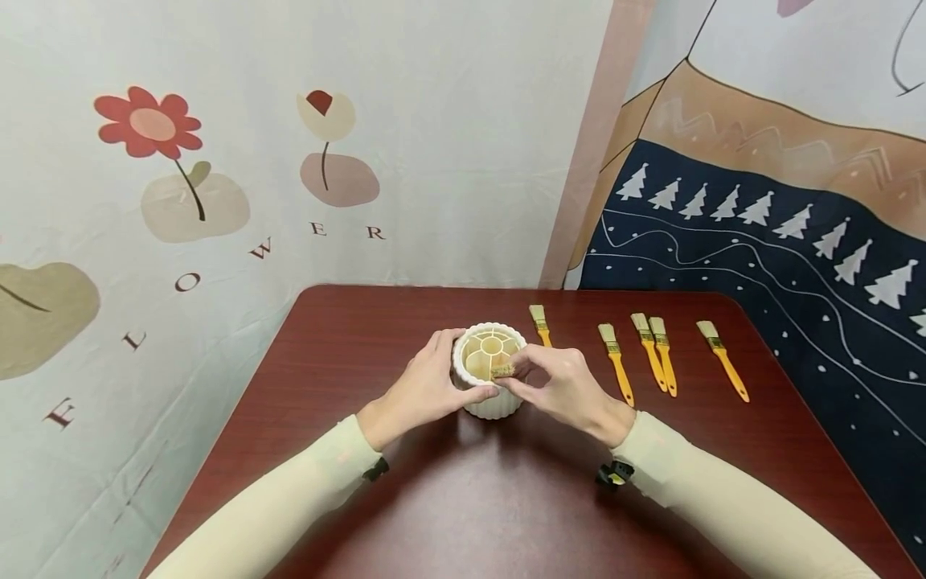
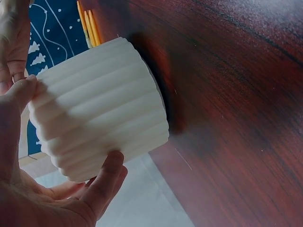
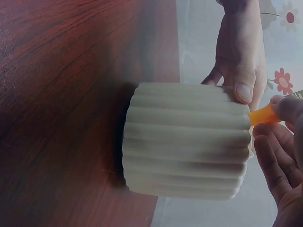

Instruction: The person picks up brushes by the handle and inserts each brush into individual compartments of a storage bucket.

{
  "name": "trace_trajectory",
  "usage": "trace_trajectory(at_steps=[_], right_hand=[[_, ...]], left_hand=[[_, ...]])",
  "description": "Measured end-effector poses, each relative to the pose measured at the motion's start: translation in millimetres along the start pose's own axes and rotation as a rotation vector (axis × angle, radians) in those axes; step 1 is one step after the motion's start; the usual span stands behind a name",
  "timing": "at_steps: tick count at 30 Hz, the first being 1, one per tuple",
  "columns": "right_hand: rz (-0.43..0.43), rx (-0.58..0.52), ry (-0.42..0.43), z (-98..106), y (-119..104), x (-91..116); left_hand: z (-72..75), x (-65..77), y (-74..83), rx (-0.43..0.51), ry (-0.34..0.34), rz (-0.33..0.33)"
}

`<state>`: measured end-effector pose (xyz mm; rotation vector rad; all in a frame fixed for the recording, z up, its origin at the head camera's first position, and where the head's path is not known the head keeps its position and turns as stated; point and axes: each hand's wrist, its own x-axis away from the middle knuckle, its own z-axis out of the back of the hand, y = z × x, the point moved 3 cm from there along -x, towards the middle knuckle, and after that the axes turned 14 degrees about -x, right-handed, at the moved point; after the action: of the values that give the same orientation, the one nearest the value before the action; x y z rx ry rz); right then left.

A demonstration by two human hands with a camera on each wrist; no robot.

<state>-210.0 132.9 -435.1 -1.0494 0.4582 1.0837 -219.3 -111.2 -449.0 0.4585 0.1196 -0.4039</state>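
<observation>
A white ribbed round holder [image 1: 493, 406] with a divided top stands on the table. My left hand [image 1: 427, 378] grips its side, thumb near the front rim and fingers round the far left; in the left wrist view fingers [image 2: 108, 177] press the ribbed wall. My right hand [image 1: 571, 386] pinches a paintbrush [image 1: 502, 371] over the right front of the rim, bristles up. In the right wrist view its orange handle [image 3: 264, 116] points down into the holder's top. The handle's lower end is hidden inside, and I cannot tell which compartment it enters.
Several paintbrushes with yellow handles lie on the dark red table [image 1: 492, 498] to the right: a brush [image 1: 539, 322] behind my right hand, a brush [image 1: 615, 362], a touching pair [image 1: 661, 358] and a brush [image 1: 723, 362] farthest right. Printed curtains [image 1: 448, 161] hang behind.
</observation>
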Motion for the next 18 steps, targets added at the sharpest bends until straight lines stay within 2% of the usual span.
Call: trace_trajectory(at_steps=[11,18], right_hand=[[-0.035,0.024,-0.033,-1.6,4.5,2.5],[-0.024,0.056,-0.032,-2.8,7.6,6.3]], left_hand=[[-1.4,0.9,-0.7,-0.005,-0.011,0.007],[-1.5,1.5,0.4,-0.001,-0.007,0.005]])
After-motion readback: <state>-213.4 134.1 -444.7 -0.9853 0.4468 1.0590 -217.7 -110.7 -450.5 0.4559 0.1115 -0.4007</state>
